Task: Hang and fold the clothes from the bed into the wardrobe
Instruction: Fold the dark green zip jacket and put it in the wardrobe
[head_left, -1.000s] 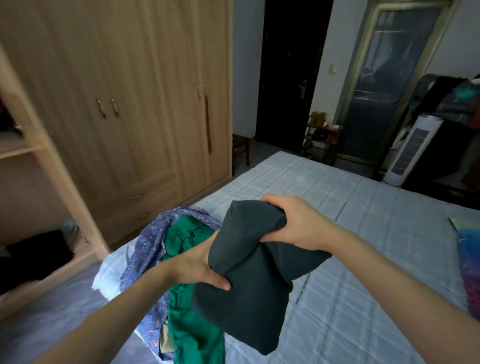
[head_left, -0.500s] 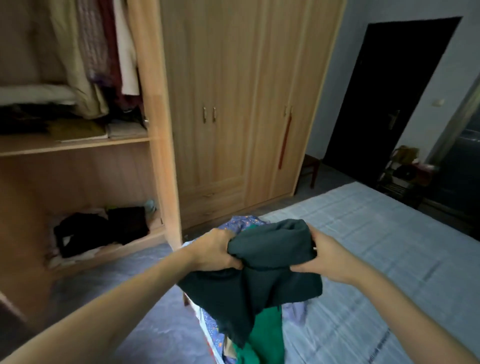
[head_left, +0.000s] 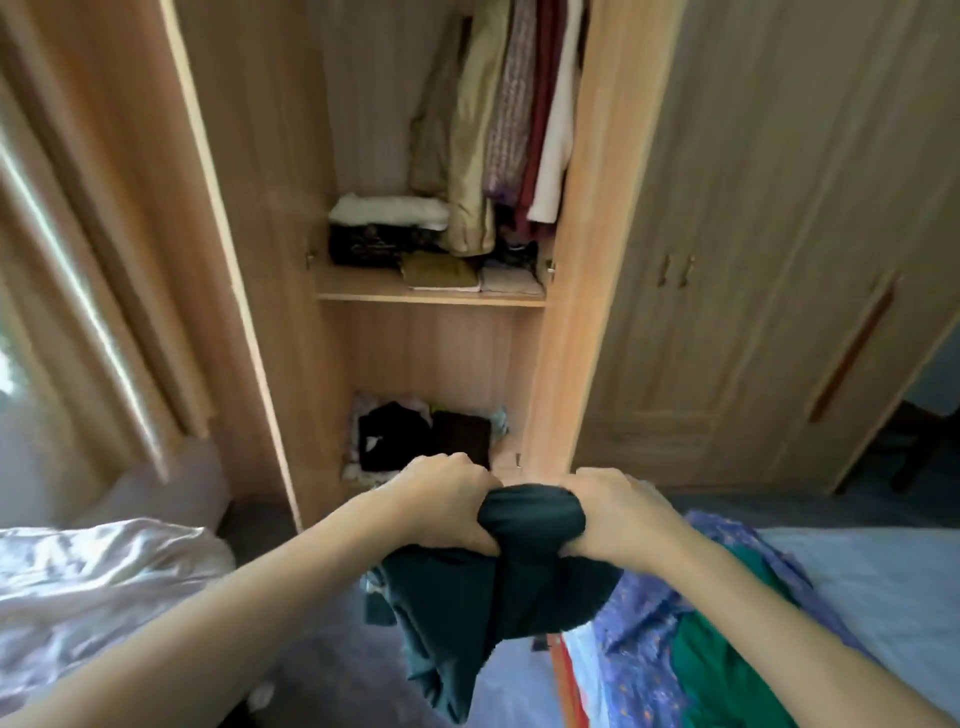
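A dark teal garment (head_left: 493, 582) is bunched between both hands, its lower part hanging loose over the floor. My left hand (head_left: 441, 504) grips its left side and my right hand (head_left: 613, 512) grips its right side. Straight ahead stands the open wardrobe (head_left: 566, 322). Hanging clothes (head_left: 498, 114) fill its upper part. Folded piles (head_left: 415, 244) lie on the middle shelf. Dark folded clothes (head_left: 421, 436) lie on the bottom. At the lower right, a green garment (head_left: 727, 670) and a blue floral one (head_left: 639, 639) lie on the bed (head_left: 883, 582).
The wardrobe's open door (head_left: 244, 249) stands at the left of the opening, with a curtain (head_left: 78, 270) beyond it. Closed wardrobe doors (head_left: 769, 249) run to the right. A shiny pale quilt (head_left: 93, 587) lies at the lower left. Grey floor (head_left: 332, 654) shows below my hands.
My view has swung left from the bed to face the open wardrobe. Both hands carried the dark garment along and now hold it bunched tighter in front of the opening.
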